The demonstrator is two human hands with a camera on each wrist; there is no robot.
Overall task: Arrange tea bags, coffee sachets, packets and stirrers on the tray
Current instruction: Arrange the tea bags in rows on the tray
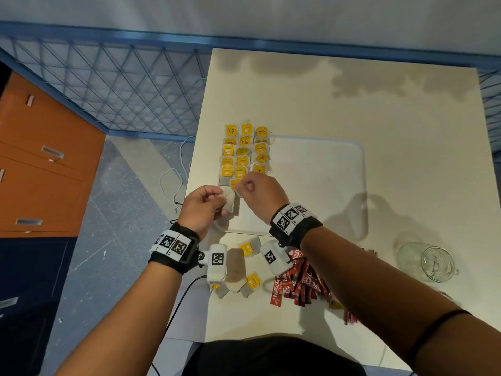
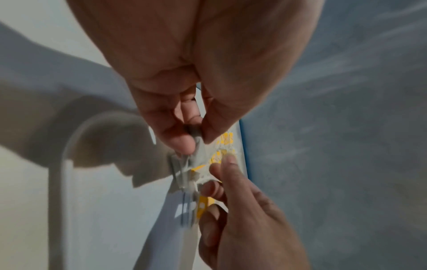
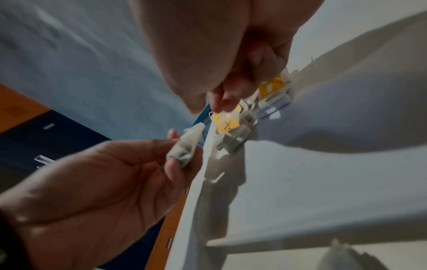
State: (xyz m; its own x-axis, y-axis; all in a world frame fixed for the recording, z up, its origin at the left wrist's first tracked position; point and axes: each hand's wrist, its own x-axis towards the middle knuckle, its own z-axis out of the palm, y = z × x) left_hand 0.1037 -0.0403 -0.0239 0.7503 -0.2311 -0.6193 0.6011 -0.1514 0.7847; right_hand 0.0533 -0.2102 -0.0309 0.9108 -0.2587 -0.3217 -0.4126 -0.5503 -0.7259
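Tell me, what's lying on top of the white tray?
Rows of yellow-tagged tea bags lie on the left part of the white tray. The left hand pinches another tea bag over its near corner, and the right hand pinches a yellow tag. Both hands hide what lies beneath them.

I see the tray [image 1: 325, 158] bare right of the tea bag rows [image 1: 245, 151]; sachet pile [image 1: 301, 280] and glass jar [image 1: 428, 263] obstruct the near table edge
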